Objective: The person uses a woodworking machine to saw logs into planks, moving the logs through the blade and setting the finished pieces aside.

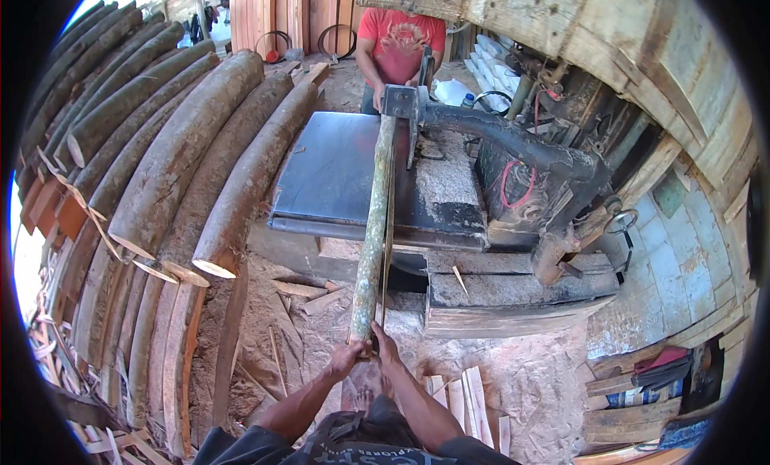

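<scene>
A long, narrow log [370,248] with mottled green-grey bark runs away from me onto the dark metal saw table [321,164]. My left hand [346,359] is wrapped round the left side of its near end. Against the right side of that end, my right hand [387,349] presses with its fingers closed on the wood. Along the log's right side lies a thin strip [388,232], close against it. At its far end the log meets the saw's blade guide [399,102], where the blade itself is hard to make out.
Across the table stands a person in a red shirt [401,40], one hand near the guide. Thick logs [188,156] are stacked at left. A heavy curved saw arm [505,132] reaches in from the right. Offcuts [473,401] and sawdust cover the ground by my feet.
</scene>
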Available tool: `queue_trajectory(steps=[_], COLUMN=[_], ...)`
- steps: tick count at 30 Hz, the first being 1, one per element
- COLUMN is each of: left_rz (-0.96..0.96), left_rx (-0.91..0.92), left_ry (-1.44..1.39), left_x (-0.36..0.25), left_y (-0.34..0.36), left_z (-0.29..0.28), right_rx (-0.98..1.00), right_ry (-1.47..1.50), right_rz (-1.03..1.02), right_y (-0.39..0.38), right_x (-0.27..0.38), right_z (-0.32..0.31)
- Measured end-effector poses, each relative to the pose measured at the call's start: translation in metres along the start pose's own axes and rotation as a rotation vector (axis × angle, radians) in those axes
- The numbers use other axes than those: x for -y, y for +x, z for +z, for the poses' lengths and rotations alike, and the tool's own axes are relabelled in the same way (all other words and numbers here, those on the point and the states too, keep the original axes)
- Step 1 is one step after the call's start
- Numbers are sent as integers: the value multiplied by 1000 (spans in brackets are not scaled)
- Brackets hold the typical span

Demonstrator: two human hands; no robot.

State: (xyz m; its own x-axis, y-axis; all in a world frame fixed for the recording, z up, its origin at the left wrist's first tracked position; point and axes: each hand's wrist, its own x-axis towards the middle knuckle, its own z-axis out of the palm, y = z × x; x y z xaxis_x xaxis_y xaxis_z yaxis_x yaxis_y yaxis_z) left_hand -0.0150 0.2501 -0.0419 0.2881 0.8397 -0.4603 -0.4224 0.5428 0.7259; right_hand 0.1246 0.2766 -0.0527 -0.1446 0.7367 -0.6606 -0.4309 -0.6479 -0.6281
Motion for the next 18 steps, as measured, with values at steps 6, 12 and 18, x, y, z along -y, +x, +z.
queue_trajectory(steps=[6,12,18], left_rz=[-18,-52,4], left_rx=[-39,-61,11], left_ry=[-38,90,31], left_x=[47,102,141], left_y=[-72,-136,-195], left_z=[-1,-26,-34], right_rx=[-47,-79,-76], right_ry=[-47,-45,-12], right_rz=[-37,-38,-86], right_y=[-36,-128,-164], right_x=[-86,-126,-183], right_z=[-29,-18,-32])
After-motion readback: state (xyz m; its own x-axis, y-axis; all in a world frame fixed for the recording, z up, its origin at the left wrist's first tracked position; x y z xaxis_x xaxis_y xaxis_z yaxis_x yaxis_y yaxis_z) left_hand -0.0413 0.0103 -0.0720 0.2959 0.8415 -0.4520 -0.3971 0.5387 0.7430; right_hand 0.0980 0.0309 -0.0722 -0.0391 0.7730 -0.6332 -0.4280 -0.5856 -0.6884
